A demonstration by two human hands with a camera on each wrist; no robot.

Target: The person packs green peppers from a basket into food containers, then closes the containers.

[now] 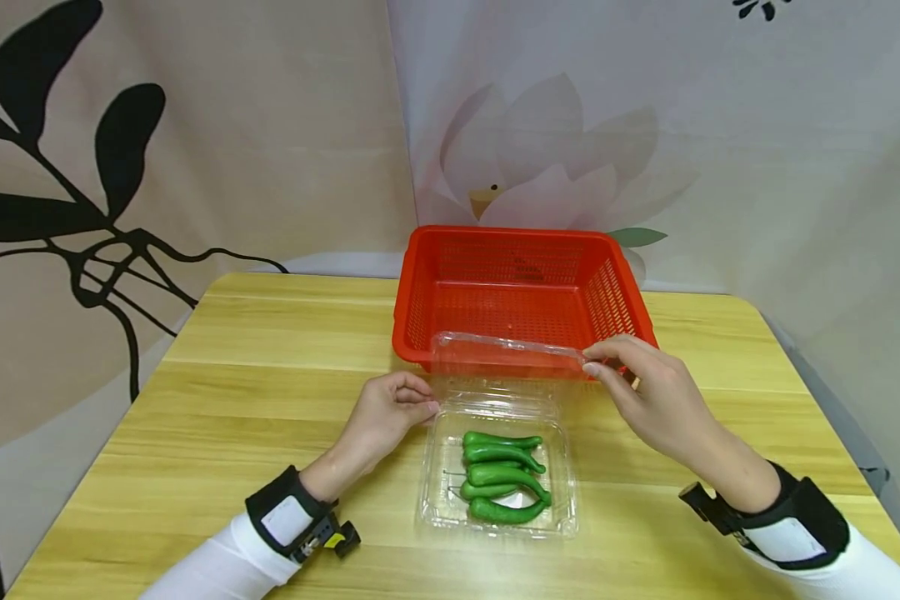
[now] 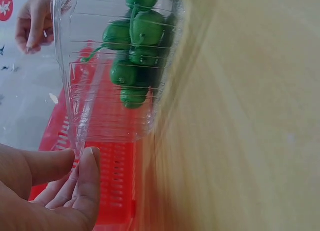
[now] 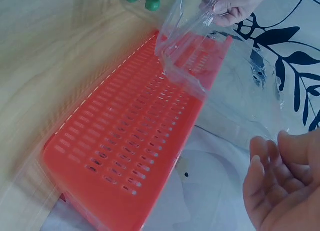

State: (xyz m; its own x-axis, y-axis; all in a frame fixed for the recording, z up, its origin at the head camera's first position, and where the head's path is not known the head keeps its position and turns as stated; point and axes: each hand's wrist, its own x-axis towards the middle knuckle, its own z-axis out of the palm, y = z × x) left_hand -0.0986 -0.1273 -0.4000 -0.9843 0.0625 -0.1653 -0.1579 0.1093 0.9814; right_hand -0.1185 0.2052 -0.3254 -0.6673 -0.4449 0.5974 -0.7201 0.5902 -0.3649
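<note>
A clear plastic clamshell container (image 1: 562, 504) lies on the table with its lid (image 1: 510, 342) raised at the far side. Inside it, several green chili peppers (image 1: 504, 475) are stacked in a row; their rounded ends show through the wall in the left wrist view. My left hand (image 1: 392, 410) pinches the container's rim at the left, close to the hinge, between thumb and fingers (image 2: 89, 178). At the lid's right corner, my right hand (image 1: 656, 398) holds the edge between thumb and fingertips (image 3: 257, 166).
Right behind the container stands a red perforated plastic basket (image 1: 510, 310), partly overlapped by the lid. The wooden table (image 1: 270, 400) ends at a patterned cloth backdrop (image 1: 292, 142). Both wrists wear black straps with small cameras.
</note>
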